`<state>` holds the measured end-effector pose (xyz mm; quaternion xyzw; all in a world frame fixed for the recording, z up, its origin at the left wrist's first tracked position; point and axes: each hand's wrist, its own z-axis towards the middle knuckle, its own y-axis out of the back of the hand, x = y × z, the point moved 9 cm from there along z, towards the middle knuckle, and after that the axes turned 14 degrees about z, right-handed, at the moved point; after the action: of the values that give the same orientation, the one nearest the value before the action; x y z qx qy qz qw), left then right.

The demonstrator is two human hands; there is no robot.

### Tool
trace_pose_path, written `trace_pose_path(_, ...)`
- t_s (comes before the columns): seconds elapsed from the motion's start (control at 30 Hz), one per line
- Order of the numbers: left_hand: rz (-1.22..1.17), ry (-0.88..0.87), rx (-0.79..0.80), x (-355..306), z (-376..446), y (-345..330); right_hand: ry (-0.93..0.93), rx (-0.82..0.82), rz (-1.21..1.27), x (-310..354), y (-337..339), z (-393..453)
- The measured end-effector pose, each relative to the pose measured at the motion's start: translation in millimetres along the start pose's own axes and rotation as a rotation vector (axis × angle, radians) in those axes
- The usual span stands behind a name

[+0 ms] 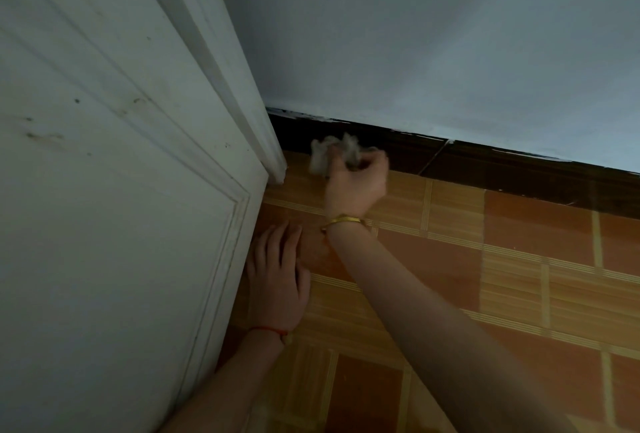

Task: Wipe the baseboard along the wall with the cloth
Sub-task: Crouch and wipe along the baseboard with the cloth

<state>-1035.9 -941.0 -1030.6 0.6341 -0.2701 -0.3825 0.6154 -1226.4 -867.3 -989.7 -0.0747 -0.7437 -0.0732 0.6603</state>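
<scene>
Currently right hand [356,179] grips crumpled grey cloth [329,153] against dark baseboard [502,169] near the door [104,155]. Left hand [277,276] flat, fingers relaxed, on tile floor [519,276].

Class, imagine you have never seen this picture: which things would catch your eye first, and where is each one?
First, the right hand gripping a crumpled pale cloth against the dark baseboard, near the corner where the wall meets the white door. Next, the left hand lies flat on the orange tiled floor beside the door. A gold bangle circles the right wrist.
</scene>
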Motion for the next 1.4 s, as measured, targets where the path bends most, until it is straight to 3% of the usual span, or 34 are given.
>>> trace_pose_path(0.17, 0.023, -0.011, -0.011, 0.5, -0.5, -2.6, 0.064, 0.161, -0.06, -10.4, -43.2, -20.5)
trace_pose_path(0.4, -0.009, -0.014, -0.036, -0.8, 0.1, 1.9, -0.069, -0.152, 0.038, -2.4, 35.9, 12.0)
trace_pose_path(0.5, -0.011, -0.008, -0.031, -0.9, 0.0, 1.0, -0.04, -0.211, 0.115, 12.6, 58.6, 18.5)
trace_pose_path(0.73, 0.026, -0.012, -0.026, -1.3, -1.0, 0.4, 0.042, 0.066, 0.092, 35.4, -14.2, -17.1)
trace_pose_path(0.83, 0.014, -0.001, -0.014, -0.8, -1.1, 0.8, 0.018, 0.055, 0.1, 35.3, -7.2, -9.7)
trace_pose_path(1.1, -0.012, -0.005, 0.004, 0.6, -0.3, -1.8, 0.072, -0.219, 0.094, 42.6, 98.7, 39.4)
trace_pose_path(1.27, -0.014, -0.001, 0.0, 1.1, -1.5, -1.6, 0.116, -0.161, 0.075, 38.7, 64.4, 23.2)
trace_pose_path(1.4, -0.007, -0.005, 0.001, 0.4, -1.7, -1.4, 0.143, -0.022, 0.051, 31.8, 23.5, 6.6)
